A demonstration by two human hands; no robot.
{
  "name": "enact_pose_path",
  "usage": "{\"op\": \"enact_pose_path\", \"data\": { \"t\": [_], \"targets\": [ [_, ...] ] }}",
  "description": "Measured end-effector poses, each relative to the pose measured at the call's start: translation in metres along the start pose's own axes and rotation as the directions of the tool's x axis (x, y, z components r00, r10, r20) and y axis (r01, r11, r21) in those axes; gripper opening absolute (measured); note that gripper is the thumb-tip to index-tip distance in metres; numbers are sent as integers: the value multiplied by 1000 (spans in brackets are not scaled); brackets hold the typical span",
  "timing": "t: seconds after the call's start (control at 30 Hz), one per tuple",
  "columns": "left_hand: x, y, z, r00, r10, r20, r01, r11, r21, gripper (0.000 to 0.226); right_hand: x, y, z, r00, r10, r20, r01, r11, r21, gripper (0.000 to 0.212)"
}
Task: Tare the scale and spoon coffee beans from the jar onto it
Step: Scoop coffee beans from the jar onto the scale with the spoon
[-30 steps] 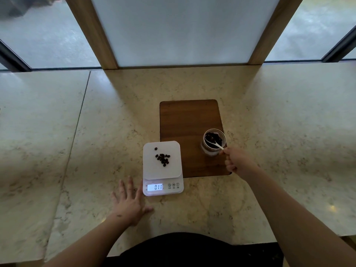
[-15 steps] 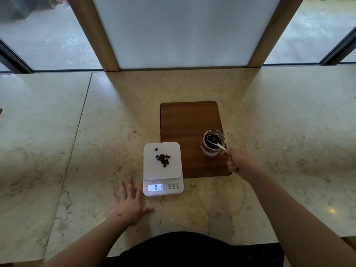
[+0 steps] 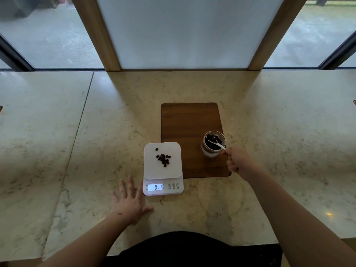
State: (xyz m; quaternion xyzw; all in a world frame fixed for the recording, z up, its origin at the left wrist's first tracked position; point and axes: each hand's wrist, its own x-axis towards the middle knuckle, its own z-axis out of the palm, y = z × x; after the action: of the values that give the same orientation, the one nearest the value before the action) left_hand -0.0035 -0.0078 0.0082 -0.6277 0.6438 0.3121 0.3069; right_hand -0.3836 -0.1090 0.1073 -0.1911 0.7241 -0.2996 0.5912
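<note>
A white digital scale (image 3: 163, 178) sits on the marble counter, its lit display reading 0.11. A small heap of coffee beans (image 3: 163, 159) lies on its platform, with one bean apart near the far edge. To its right a small glass jar (image 3: 213, 144) of beans stands on a wooden board (image 3: 188, 124). My right hand (image 3: 238, 162) pinches the handle of a white spoon (image 3: 216, 143), whose bowl is inside the jar among the beans. My left hand (image 3: 131, 202) rests flat on the counter just left of the scale, fingers spread.
The marble counter (image 3: 289, 151) stretches wide on both sides, with a seam on the left. A white panel framed by wooden posts (image 3: 96, 33) rises behind it, with windows either side. The counter's front edge is at my body.
The view has shifted slightly. The spoon stays in the jar, with its bowl moved a little among the beans. The left hand, scale and its reading are the same.
</note>
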Motion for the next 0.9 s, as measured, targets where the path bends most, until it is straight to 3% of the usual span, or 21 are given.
{"op": "enact_pose_path", "data": {
  "t": [0.43, 0.9],
  "targets": [
    [-5, 2, -1, 999, 14, -34, -16, 999, -46, 106, -16, -13, 25, 999, -7, 36, 9, 999, -51, 26],
    [-4, 3, -2, 999, -12, -44, 9, 998, -63, 105, -21, 3, 87, 978, 64, 198, -22, 978, -208, 30]
  ]
}}
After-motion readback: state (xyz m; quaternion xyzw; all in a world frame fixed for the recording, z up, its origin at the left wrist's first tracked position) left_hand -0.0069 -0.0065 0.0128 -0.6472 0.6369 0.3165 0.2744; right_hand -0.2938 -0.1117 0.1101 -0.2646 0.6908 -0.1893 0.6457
